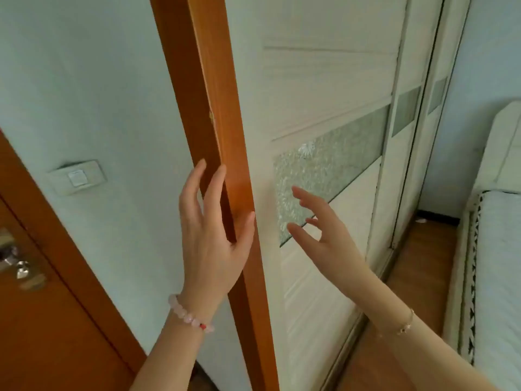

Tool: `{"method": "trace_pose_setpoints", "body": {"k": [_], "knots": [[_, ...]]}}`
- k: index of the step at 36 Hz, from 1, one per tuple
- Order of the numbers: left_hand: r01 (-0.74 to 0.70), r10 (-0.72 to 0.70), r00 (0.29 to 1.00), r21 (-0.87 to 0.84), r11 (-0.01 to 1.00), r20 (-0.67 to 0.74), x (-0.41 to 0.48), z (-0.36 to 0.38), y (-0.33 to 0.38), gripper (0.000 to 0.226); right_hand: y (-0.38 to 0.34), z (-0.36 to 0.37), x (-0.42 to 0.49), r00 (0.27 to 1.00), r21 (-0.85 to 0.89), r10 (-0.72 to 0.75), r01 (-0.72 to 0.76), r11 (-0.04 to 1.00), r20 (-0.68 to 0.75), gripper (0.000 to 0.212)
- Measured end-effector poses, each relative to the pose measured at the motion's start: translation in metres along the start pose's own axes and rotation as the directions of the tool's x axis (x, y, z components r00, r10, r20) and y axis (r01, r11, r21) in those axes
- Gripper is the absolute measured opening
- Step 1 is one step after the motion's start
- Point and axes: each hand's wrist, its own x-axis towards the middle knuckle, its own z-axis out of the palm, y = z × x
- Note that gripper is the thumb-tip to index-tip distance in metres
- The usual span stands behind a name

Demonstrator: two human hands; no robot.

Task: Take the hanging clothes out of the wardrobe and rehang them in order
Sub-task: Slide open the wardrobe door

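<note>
The wardrobe's white sliding door (pixel 324 88) fills the middle of the view and is closed, so no clothes show. A band of patterned frosted glass (pixel 338 162) runs across it. An orange wooden side panel (pixel 214 108) frames the wardrobe's left edge. My left hand (pixel 210 244) rests against that panel with spread fingers, thumb on its front face. My right hand (pixel 321 230) hovers open just in front of the door, fingers apart near the glass band; whether it touches is unclear.
A light switch (pixel 76 177) sits on the pale wall at left. An orange room door with a metal handle (pixel 14 258) is at the lower left. A white bed (pixel 496 249) stands at the right, with a strip of wooden floor (pixel 417 266) between it and the wardrobe.
</note>
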Motion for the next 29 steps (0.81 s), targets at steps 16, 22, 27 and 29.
{"method": "trace_pose_setpoints", "body": {"k": [16,22,27,29], "knots": [[0.012,-0.019,0.99,-0.049,0.999,-0.138,0.002,0.041,-0.021,0.062,-0.021,0.036,0.033,0.976,0.141,-0.214,0.217,0.966,-0.034,0.057],[-0.006,-0.013,0.99,-0.13,0.992,-0.143,0.0,0.046,-0.024,0.058,-0.011,0.042,0.036,0.972,0.174,-0.234,0.235,0.956,-0.026,0.055],[-0.014,-0.013,0.986,-0.162,0.987,-0.165,0.0,0.048,-0.022,0.056,-0.003,0.046,0.04,0.961,0.057,-0.275,0.277,0.959,-0.043,0.065],[-0.009,-0.02,0.985,-0.166,0.986,-0.172,0.0,0.049,-0.021,0.056,-0.002,0.045,0.042,0.955,0.05,-0.289,0.293,0.955,-0.068,0.067]]}}
